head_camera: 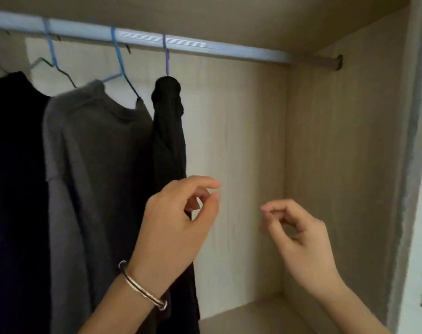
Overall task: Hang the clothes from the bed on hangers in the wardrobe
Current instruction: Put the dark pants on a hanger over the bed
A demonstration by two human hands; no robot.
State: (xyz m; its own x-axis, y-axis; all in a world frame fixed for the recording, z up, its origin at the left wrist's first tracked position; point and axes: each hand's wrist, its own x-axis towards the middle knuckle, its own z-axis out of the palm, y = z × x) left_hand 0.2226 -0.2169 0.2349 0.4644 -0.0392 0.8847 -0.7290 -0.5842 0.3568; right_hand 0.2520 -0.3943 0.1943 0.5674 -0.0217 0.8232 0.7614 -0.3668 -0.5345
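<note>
Our left hand (178, 220) and right hand (299, 227) hover empty, fingers loosely curled. Just beyond our left hand, the black garment (169, 131) hangs bunched; it may slip off its purple hanger (167, 56).

Three garments (96, 165) hang left on the rail (157, 42), apparently touching.

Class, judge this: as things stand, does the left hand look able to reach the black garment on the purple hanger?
Probably yes. The left hand is empty and already overlaps the black garment in view, with nothing between them.
</note>
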